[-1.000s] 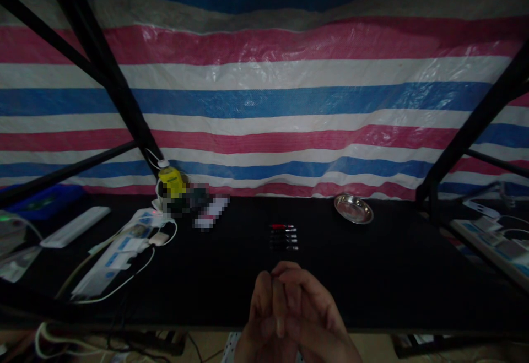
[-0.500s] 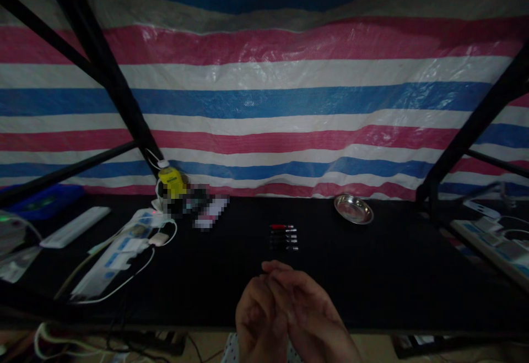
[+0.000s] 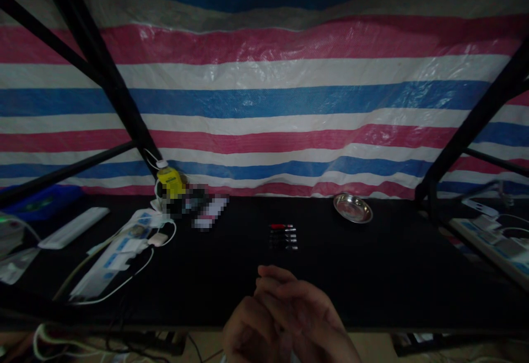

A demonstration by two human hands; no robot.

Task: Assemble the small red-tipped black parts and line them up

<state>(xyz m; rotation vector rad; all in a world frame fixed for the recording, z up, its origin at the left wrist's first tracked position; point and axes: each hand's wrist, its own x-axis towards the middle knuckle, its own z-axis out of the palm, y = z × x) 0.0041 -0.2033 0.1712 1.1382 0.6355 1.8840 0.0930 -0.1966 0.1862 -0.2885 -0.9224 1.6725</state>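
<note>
Seen low over the near edge of the table (image 3: pixel 392 275), with left hand (image 3: pixel 248 319) curled and cupped against right hand (image 3: pixel 312 308); overlapped at the fingers, pointing forward and a little to the left; not spread wide, rather folded into each other; cannot tell how tightly closed, nor rule out something small hidden between the palms.

Find the nearest things just beyond the fingertips, apart from both hands; first dark sticks (image 3: pixel 291 236), pen-like, with silvery right ends; then a red stick (image 3: pixel 281 226) at the far side of the row; all lying flat and roughly parallel on the table; too dim to count surely.

To do this joining of hands well, meet palm to palm without squeezing; leave wrists loose and forearms low; let the overlapped fingers settle rather than lock, so as to part cleanly; stay on the near side of the sticks, being slim and probably quick to roll if brushed; open the fingers gradually, in case of holding anything out of sight; stay clear of the metal dish (image 3: pixel 352 209), well apart toward the back right; mind the power strip (image 3: pixel 124 253) on the left, likely to snag a wide-swung sleeve.
</note>
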